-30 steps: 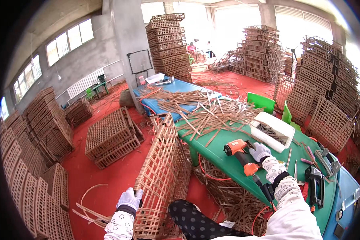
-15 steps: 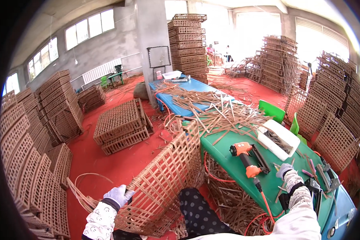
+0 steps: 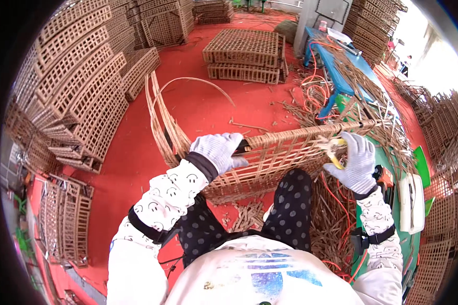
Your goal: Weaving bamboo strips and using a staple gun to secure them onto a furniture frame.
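Note:
A brown woven basket [image 3: 269, 168] stands across my knees, its wrapped rim running from left to right. My left hand [image 3: 216, 151], in a pale knit glove, is closed round the left end of that rim, beside a black piece. Long loose strips [image 3: 163, 127] stick out to the left beyond this hand. At the basket's right end, my gloved right hand [image 3: 355, 160] is closed on a yellow-handled tool [image 3: 337, 163], held next to the rim. Its working end is hard to make out among the pale strips there.
A green table [image 3: 404, 239] to my right carries an orange nail gun [image 3: 385, 176] and a white container [image 3: 411, 203]. Beyond it is a blue table [image 3: 351, 66] with strips. Stacked woven crates [image 3: 81, 86] stand left, more crates [image 3: 244, 53] ahead. An orange hose [image 3: 341, 195] and scraps lie below.
My right hand has left the green table and come to the basket's right end with the yellow-handled tool. The view has swung left and down. My left hand still holds the basket.

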Tool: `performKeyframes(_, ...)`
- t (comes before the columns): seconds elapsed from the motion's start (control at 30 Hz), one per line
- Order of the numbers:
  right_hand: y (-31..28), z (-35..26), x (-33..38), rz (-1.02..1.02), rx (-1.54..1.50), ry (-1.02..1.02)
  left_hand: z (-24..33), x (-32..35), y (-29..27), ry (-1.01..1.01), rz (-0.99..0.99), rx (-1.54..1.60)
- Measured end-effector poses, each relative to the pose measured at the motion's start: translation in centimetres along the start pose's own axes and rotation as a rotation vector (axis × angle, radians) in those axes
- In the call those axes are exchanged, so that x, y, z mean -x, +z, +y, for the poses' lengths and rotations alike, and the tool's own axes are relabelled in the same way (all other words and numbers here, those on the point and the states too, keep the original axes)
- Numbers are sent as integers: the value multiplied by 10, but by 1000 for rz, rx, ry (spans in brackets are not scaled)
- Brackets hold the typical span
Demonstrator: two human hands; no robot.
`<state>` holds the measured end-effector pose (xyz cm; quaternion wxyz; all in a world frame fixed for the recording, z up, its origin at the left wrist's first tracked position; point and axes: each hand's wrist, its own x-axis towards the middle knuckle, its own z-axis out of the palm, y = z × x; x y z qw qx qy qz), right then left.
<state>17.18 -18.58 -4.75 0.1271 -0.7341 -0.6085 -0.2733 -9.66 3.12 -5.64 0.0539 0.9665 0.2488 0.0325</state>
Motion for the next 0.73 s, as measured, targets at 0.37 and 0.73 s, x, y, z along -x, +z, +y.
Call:
performKeyframes(0.37, 44, -86, -66, 125, -62, -371, -8, -3, -9, -17, -76, 157)
performKeyframes(0.73, 61, -90, -68, 119, -29, -398, -14, -6, -9, -17, -99, 186)
